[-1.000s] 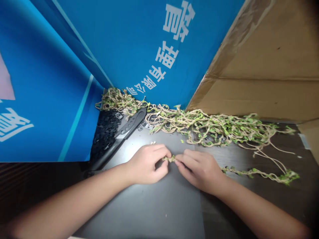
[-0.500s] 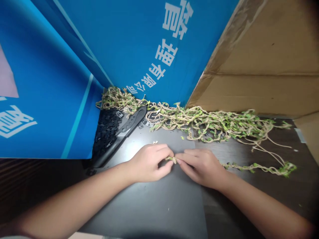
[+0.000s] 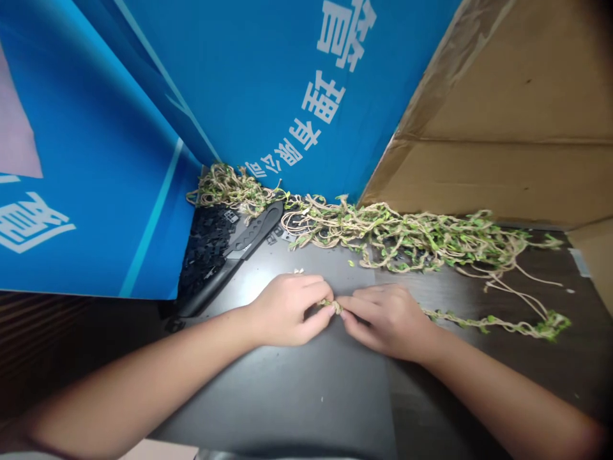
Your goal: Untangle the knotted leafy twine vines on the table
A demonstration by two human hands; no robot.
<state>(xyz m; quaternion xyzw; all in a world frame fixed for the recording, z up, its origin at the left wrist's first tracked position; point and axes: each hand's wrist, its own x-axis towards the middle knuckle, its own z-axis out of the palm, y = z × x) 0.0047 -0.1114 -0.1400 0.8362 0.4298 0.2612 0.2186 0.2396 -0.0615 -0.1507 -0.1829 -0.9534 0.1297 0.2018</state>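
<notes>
My left hand (image 3: 293, 310) pinches a short stretch of leafy twine (image 3: 339, 307) between thumb and fingers, low over the grey tabletop. My right hand (image 3: 383, 319) meets it from the other side, its thumb and forefinger closed on the same piece. The fingers cover most of what they grip. From behind my right hand a twisted length of leaf-trimmed twine (image 3: 502, 324) runs right and finishes in a green tuft. A long heap of the same leafy twine (image 3: 421, 233) lies beyond both hands.
A black-handled tool, likely a utility knife (image 3: 230, 262), lies left of the heap beside small black scraps (image 3: 204, 236). A smaller twine pile (image 3: 230, 188) sits in the back corner. Blue printed panels (image 3: 268, 76) and a cardboard wall (image 3: 517, 172) enclose the back and sides.
Both hands stay almost in place, still pinching the twine, with only slight finger shifts. The view has tilted a little.
</notes>
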